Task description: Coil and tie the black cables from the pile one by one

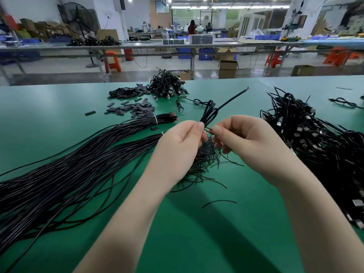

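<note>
Mid-tie: my left hand (184, 140) pinches a coiled cable (209, 113) above the table (59, 107) while my right hand (236, 134) pinches the tie (207, 130); the pile (59, 174) at left waits uncoiled, finished bundles (319, 138) at right.

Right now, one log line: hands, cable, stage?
left hand: pinches coiled cable | right hand: pinches thin tie | stage: tying | loose end: sticks out
</note>
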Action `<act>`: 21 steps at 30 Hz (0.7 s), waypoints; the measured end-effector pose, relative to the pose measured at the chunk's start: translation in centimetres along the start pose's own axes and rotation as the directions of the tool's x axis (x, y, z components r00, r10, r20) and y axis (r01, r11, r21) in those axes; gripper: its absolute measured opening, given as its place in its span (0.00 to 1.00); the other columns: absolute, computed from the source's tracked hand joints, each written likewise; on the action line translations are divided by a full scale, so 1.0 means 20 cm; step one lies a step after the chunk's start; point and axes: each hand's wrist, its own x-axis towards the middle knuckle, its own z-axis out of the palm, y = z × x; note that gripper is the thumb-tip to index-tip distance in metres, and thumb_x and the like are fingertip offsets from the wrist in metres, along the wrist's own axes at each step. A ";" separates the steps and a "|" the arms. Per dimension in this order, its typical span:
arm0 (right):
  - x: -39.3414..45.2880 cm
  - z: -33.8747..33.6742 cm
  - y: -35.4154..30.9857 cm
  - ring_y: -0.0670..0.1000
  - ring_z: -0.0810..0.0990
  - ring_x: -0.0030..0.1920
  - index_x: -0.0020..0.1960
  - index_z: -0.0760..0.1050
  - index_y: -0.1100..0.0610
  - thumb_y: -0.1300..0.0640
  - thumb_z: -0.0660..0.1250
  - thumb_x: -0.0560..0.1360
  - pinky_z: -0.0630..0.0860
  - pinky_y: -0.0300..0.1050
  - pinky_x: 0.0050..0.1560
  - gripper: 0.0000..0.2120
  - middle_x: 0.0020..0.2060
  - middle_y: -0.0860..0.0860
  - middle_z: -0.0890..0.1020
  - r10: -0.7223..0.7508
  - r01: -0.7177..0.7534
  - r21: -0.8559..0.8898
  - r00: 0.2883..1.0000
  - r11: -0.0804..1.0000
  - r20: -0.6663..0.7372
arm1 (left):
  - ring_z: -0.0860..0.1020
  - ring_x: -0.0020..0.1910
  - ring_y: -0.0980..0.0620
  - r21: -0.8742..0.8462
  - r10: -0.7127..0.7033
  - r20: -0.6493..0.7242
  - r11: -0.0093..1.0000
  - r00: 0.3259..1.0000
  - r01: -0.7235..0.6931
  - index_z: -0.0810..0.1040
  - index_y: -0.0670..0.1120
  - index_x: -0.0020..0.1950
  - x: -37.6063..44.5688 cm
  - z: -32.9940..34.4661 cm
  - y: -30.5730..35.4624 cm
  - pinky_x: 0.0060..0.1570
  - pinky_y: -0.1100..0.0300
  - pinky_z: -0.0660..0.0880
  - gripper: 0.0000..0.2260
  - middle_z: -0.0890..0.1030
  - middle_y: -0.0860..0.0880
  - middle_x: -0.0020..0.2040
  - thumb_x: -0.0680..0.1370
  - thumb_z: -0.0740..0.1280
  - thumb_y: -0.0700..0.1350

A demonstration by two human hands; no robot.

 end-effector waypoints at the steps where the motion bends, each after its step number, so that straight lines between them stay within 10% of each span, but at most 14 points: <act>1: 0.00 0.00 0.00 0.44 0.78 0.34 0.43 0.80 0.58 0.58 0.67 0.77 0.74 0.36 0.35 0.06 0.33 0.48 0.82 0.028 -0.029 0.073 0.999 0.997 0.021 | 0.68 0.32 0.55 0.010 0.021 0.005 1.000 1.000 -0.021 0.76 0.51 0.40 0.00 -0.01 0.00 0.39 0.54 0.66 0.14 0.70 0.59 0.27 0.75 0.57 0.58; 7: 0.01 0.01 0.00 0.46 0.80 0.37 0.41 0.85 0.53 0.52 0.68 0.73 0.76 0.35 0.36 0.08 0.40 0.53 0.84 0.159 -0.217 0.410 0.972 0.886 0.171 | 0.67 0.31 0.55 0.107 0.100 0.029 0.989 0.995 -0.103 0.74 0.48 0.40 -0.01 -0.06 0.04 0.37 0.55 0.66 0.15 0.69 0.53 0.30 0.80 0.58 0.55; 14: 0.01 0.04 0.03 0.45 0.80 0.34 0.37 0.85 0.53 0.45 0.77 0.56 0.75 0.35 0.34 0.14 0.34 0.51 0.84 0.154 -0.145 0.377 0.988 0.915 0.008 | 0.74 0.41 0.46 0.195 0.145 0.037 0.969 0.989 -0.149 0.75 0.41 0.44 -0.05 -0.03 0.07 0.46 0.46 0.71 0.15 0.76 0.42 0.40 0.83 0.57 0.49; 21: 0.00 0.09 -0.02 0.41 0.77 0.30 0.38 0.83 0.53 0.58 0.77 0.68 0.72 0.33 0.34 0.04 0.30 0.45 0.83 -0.047 0.083 0.149 0.973 0.985 -0.227 | 0.68 0.33 0.50 0.106 0.095 -0.077 0.991 0.992 -0.087 0.73 0.41 0.43 -0.04 -0.01 0.06 0.42 0.43 0.72 0.15 0.70 0.49 0.32 0.83 0.57 0.49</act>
